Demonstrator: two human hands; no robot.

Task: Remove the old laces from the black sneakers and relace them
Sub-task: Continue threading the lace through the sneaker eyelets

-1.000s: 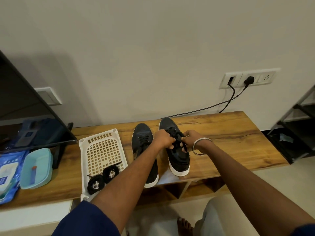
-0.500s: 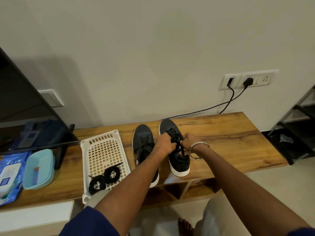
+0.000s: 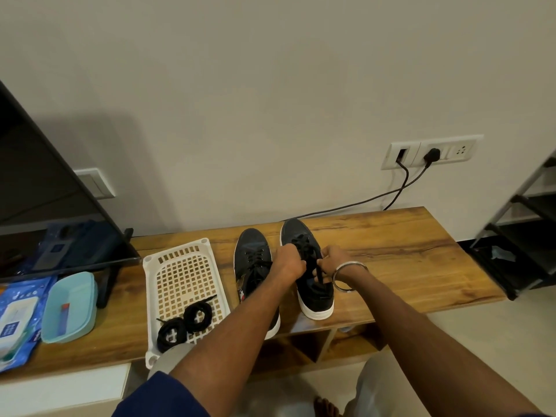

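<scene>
Two black sneakers with white soles stand side by side on the wooden bench (image 3: 406, 257), toes toward the wall. The left sneaker (image 3: 252, 254) is laced and untouched. Over the tongue of the right sneaker (image 3: 316, 293), my left hand (image 3: 290, 261) and my right hand (image 3: 334, 260) each pinch its black lace (image 3: 316, 270), which hangs down between them. A metal bangle sits on my right wrist. Two coiled black laces (image 3: 185, 322) lie at the near end of the white basket.
The white perforated basket (image 3: 180, 266) sits left of the sneakers. Further left are a light blue box (image 3: 70, 307), a blue wipes pack (image 3: 16, 317) and a TV screen (image 3: 45, 206). A black cable runs from the wall socket (image 3: 433, 153). A dark rack (image 3: 523, 236) stands right.
Both hands stay on the right sneaker's lace; they have shifted slightly and a loose lace end now hangs between them. Sneakers and basket have not moved.
</scene>
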